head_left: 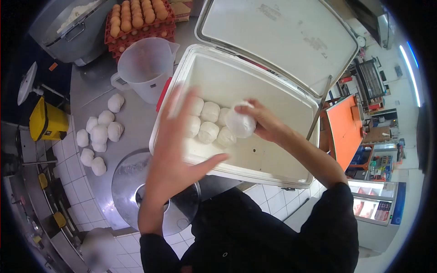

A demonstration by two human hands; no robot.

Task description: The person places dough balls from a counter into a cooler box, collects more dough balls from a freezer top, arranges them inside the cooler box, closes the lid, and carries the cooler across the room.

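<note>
right hand: here it is, the right hand (264, 122) out over the open box, its fingers closed around a dough ball (240, 123), pale and rounded.
held dough ball: up at the right end of the group in the box, overlapping its neighbours in this view; whether it touches them, i cannot tell.
left hand: and the left hand (170, 164), blurred, over the near left corner of the box, fingers wide and thumb well out towards the middle.
white box: the white box (284, 129) sits wide open, its lid (282, 38) tipped back on the far side, a red fitting (164, 94) on the left end.
dough in the box: two short rows of dough balls (208, 132) side by side, all bunched in the left half.
dough on the worktop: over to the left, a loose cluster of dough pieces (99, 134) on the metal worktop (136, 123), some touching, one just apart at the far end.
jug: a translucent jug (148, 68) stands just beside the box, handle to the left.
eggs: behind it, brown eggs (136, 16) on stacked red trays (140, 35).
metal pot: far left corner, a big metal pot (59, 41) with white powder (77, 16) inside.
round metal piece: below the left forearm, a shiny disc (125, 186), partly covered.
</note>
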